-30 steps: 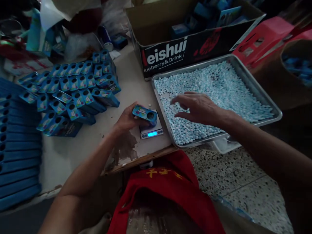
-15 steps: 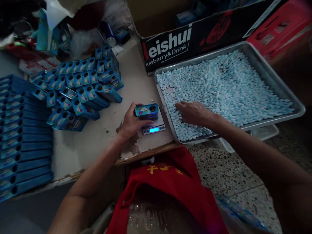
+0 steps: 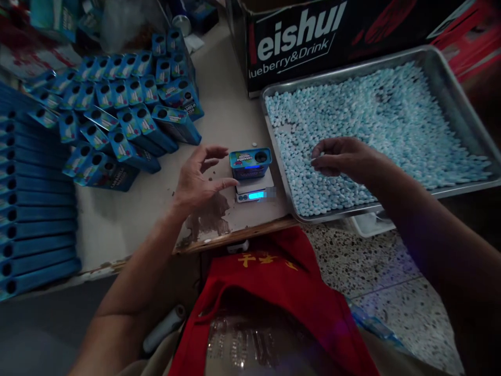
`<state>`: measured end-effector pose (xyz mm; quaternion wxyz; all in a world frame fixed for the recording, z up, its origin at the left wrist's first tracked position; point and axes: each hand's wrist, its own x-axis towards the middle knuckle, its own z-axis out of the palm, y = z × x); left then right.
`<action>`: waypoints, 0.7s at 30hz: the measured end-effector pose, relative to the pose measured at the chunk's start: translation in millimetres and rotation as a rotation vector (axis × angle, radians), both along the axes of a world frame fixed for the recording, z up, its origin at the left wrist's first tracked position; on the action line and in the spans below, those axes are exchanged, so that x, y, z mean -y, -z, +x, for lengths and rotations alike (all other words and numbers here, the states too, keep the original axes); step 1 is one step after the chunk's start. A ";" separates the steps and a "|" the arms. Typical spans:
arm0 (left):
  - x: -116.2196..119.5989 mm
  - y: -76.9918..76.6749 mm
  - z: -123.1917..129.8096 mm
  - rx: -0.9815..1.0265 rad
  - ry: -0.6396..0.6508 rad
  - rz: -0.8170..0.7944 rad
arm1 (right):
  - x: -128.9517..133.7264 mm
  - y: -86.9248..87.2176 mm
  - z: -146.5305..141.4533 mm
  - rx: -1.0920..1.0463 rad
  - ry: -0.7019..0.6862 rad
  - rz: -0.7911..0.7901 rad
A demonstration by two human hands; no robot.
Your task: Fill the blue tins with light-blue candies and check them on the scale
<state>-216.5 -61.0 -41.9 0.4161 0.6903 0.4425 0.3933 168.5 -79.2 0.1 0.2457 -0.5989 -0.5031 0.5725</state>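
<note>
A blue box with a round hole in its top (image 3: 250,163) stands on a small digital scale (image 3: 254,188) whose display is lit. Just left of the box, my left hand (image 3: 199,177) is open, thumb and fingers spread, holding nothing. Over the metal tray (image 3: 287,190) my right hand (image 3: 340,159) hovers with its fingers curled and pinched together; whatever lies between the fingertips is too small to make out. Pale blue and white candies (image 3: 352,115) cover most of the tray.
Several blue boxes (image 3: 133,125) stand in loose rows on the table (image 3: 219,104), with a long stack of more (image 3: 39,209) at the far left. Behind the tray is a black carton (image 3: 297,42). One loose candy (image 3: 254,144) lies behind the scale.
My left hand has let go of the box and drawn back to its left. My right hand has lifted out of the candies. The view has shifted.
</note>
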 end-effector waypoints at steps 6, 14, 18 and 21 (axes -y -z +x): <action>1.2 6.6 4.2 -0.072 -0.001 0.027 | -10.8 -7.1 -8.1 0.322 -0.084 0.129; 2.2 14.7 7.6 -0.085 -0.042 -0.010 | -18.6 -21.7 -19.6 0.328 -0.150 0.210; 4.8 19.6 26.1 -0.003 -0.008 -0.065 | -22.8 -42.2 -39.5 0.336 -0.170 0.288; 3.1 12.9 46.8 0.043 0.016 -0.049 | -25.6 -59.8 -59.6 0.387 -0.245 0.383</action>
